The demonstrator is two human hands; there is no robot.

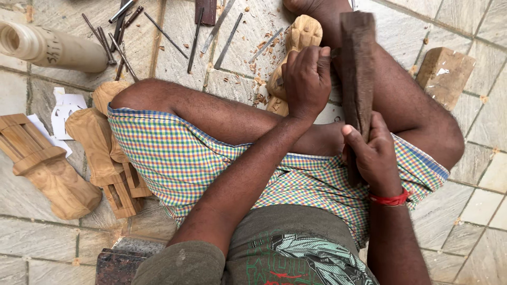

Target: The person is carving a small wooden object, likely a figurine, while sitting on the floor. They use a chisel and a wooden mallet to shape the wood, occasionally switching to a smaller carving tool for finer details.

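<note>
Left hand (307, 79) on carving (296, 47), likely gripping chisel; right hand (372, 153) grips mallet (357, 68).

L hand (307, 79) fisted, R hand (374, 153) gripping, legs crossed

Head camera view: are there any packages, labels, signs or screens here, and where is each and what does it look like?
No packages, signs or screens.
Pale wooden cylinder, top left on the stone floor: dark handwritten marks on its side.
White paper scraps, left, beside carved wooden pieces: irregular cut-out shapes.
Shirt, bottom centre: olive with a green, white and red print.
</note>
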